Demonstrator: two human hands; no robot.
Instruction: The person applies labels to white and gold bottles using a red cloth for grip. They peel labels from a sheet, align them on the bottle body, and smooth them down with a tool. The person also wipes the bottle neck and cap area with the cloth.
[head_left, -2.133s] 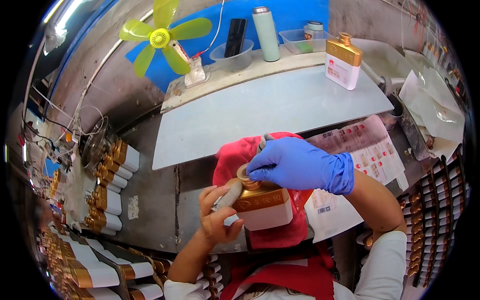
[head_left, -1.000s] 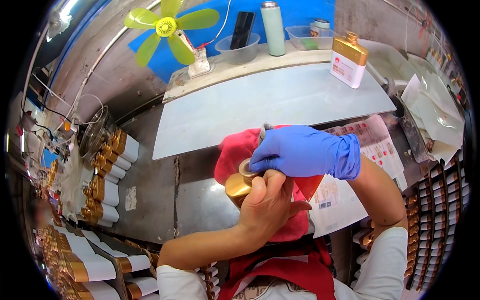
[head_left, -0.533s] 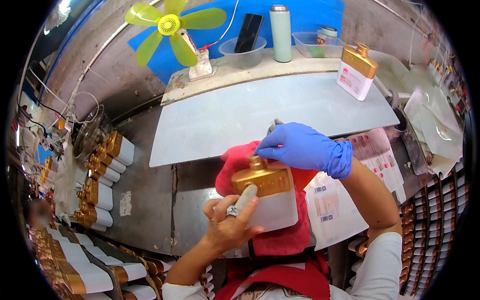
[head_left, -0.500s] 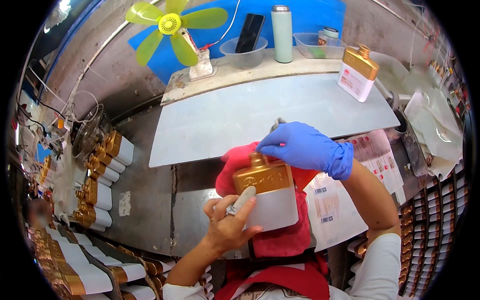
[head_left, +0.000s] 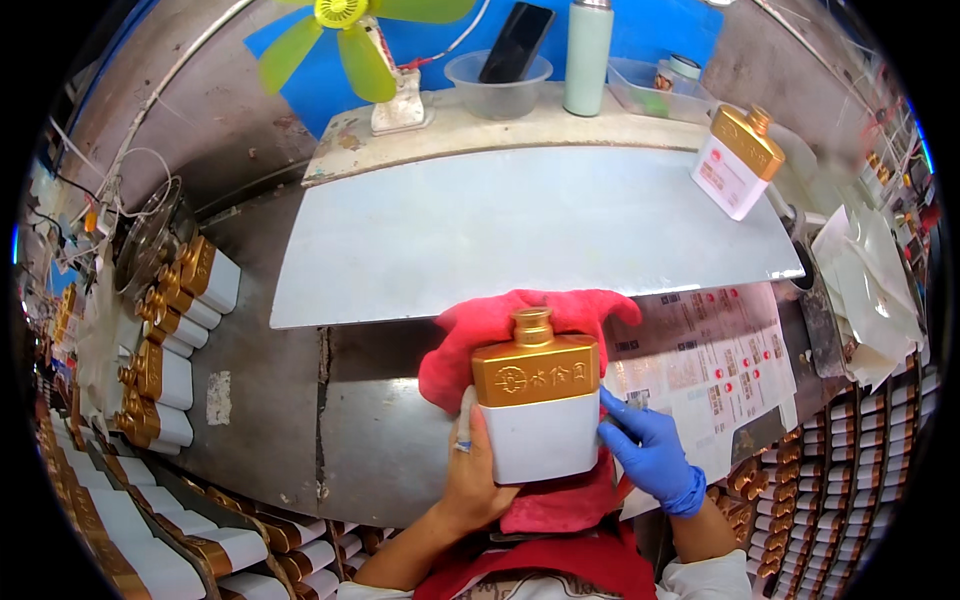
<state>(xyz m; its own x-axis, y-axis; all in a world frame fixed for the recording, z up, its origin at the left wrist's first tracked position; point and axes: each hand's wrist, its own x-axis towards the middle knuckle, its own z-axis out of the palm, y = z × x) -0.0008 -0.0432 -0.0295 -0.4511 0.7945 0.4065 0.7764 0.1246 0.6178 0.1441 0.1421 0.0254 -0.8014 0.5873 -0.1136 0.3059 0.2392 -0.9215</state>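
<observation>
A flat white bottle [head_left: 543, 432] with an embossed gold shoulder and neck stands upright before me, its broad front bare of any label. My left hand [head_left: 474, 476], a pale covering on its thumb, grips the bottle's left side and lower edge. At the bottle's right edge, my right hand [head_left: 655, 458] in a blue glove has thumb and fingers against it, partly hidden behind. Behind and below the bottle lies a crumpled red cloth [head_left: 450, 352]. Sheets of printed labels [head_left: 735, 345] spread out to the right of the cloth.
A similar bottle with a printed front [head_left: 737, 168] stands on the pale board [head_left: 480, 220]. Behind are a yellow-green fan [head_left: 366, 60], a plastic bowl [head_left: 497, 90] holding a phone, and a green flask [head_left: 588, 60]. Rows of gold-and-white bottles [head_left: 165, 385] line the left; racks flank both sides.
My right hand has come down from the bottle's neck to its right edge. The bottle now stands straighter, facing me, and my left hand has shifted from its front to its side.
</observation>
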